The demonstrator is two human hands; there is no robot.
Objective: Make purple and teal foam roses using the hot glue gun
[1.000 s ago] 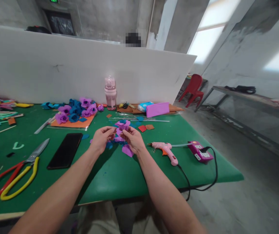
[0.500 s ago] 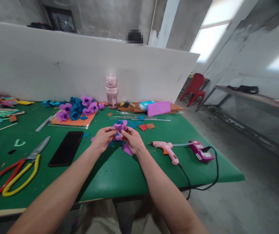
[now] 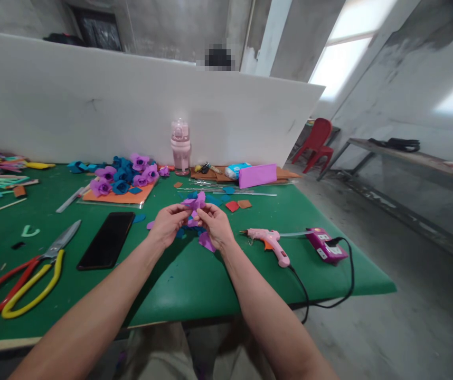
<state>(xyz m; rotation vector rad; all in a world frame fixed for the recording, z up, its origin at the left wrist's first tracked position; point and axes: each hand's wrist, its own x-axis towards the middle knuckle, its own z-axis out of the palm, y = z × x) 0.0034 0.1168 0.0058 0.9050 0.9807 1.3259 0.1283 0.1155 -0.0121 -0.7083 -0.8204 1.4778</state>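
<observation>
Between the left hand [image 3: 166,224] and right hand [image 3: 216,225], a purple flower [image 3: 195,203] is pinched by both sets of fingertips above scattered petals [image 3: 206,241], and could be creased or dropped if squeezed unevenly.

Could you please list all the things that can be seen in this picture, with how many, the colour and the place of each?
table: one, green, under everything
purple flower piece: one, purple, held between both hands
purple scraps: a few, purple, on the table below the hands
finished flowers: a pile, purple and blue, on an orange sheet at the back left
phone: one, black, left of the hands
scissors: two pairs, red-handled and yellow-handled, front left
glue gun: one, pink, right of the hands
bottle: one, pink, by the white board
white board: one, behind the table
chair: one, red, far right
left hand: one, pinching the flower piece
right hand: one, pinching the flower piece
</observation>
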